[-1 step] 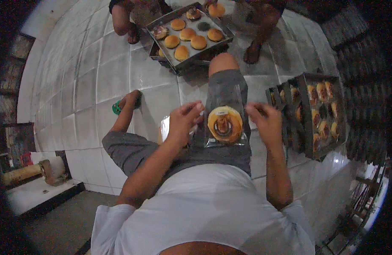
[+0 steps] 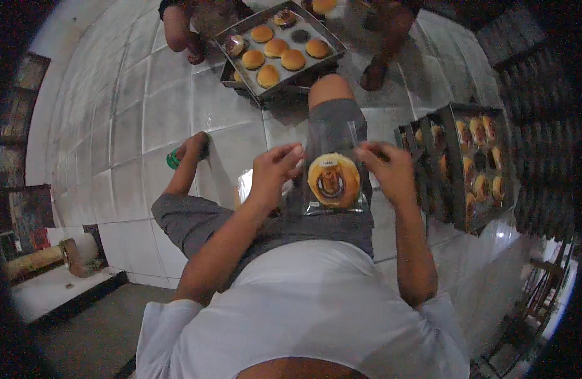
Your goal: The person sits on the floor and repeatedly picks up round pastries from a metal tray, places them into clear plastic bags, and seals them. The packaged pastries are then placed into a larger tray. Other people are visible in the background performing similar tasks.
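A round golden bun lies in a clear plastic bag over my right thigh, and a printed design shows on its front. At the bag's left edge, my left hand has thumb and fingers pinched together. My right hand pinches the bag's right edge, slightly above the bun. The upper part of the bag stretches flat and bare above the bun. Partly hidden behind my left wrist is a shiny clear-and-white wrapped item.
Ahead, a dark metal tray of several buns rests on another tray. A person's legs flank it. To the right, tilted trays hold bagged buns. A roll sits on a ledge at left. Grey tiles cover the floor.
My right hand has shifted left and up to the bag's edge, closing the gap there. Beyond the far tray, the bun by the other person's hand has moved farther away.
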Motion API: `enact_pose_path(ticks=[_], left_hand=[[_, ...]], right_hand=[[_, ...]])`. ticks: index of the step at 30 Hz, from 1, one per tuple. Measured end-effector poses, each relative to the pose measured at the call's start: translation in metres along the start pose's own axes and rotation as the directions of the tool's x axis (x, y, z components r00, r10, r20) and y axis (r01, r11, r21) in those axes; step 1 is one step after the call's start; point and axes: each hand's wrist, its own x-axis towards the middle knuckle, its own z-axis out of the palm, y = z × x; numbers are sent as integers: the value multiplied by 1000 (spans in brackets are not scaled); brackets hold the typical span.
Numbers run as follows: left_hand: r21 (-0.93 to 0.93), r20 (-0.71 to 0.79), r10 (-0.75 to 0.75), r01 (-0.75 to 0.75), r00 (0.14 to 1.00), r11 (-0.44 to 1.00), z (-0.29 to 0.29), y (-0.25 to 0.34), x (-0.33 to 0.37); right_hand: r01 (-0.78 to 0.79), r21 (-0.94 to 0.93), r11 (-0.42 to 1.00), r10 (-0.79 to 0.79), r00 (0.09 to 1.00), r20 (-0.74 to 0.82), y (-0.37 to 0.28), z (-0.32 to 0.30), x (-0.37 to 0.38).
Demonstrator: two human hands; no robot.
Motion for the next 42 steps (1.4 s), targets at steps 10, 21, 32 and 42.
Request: enact_pose_path(ticks=[10,21,32,42], left_hand=[[29,67,190,-192,980,981,13,41,-3],[561,124,11,-79,992,824,-26,-42,-47],[707,461,396,-598,794,377,4,-12,-20],[824,296,549,-500,782,267,-103,-29,-37]], right_hand=[[-200,539,819,189,979,75,3,-6,24],[-323,229,918,285,940,186,91,6,-63],[-9,353,936,-31,994,106,19,4,-50],[-23,-54,998,-5,880,-475,31,-138,-25]])
